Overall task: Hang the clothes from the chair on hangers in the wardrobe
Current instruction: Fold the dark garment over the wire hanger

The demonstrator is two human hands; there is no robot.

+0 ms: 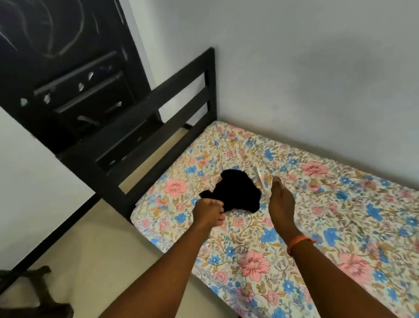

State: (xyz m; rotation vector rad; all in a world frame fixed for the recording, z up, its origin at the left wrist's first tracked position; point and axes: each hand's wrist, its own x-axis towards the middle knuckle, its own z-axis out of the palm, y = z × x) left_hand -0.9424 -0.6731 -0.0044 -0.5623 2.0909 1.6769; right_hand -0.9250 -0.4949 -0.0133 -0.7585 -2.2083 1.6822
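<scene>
A black garment (238,193) lies crumpled on the floral bedsheet (333,212) near the black bed end. My left hand (209,212) grips the garment's near left edge with curled fingers. My right hand (280,199) reaches over the sheet just right of the garment, and its fingertips hold a thin, pale, see-through hanger (259,177), which is blurred. The hanger's far part lies along the garment's right edge. A dark wardrobe (58,70) with shiny handles stands at the upper left, behind the bed end.
The black slatted bed end (154,113) rises between the bed and the wardrobe. A dark wooden chair (27,313) stands on the pale floor at the lower left. A grey wall runs along the bed's far side. An orange band is on my right wrist.
</scene>
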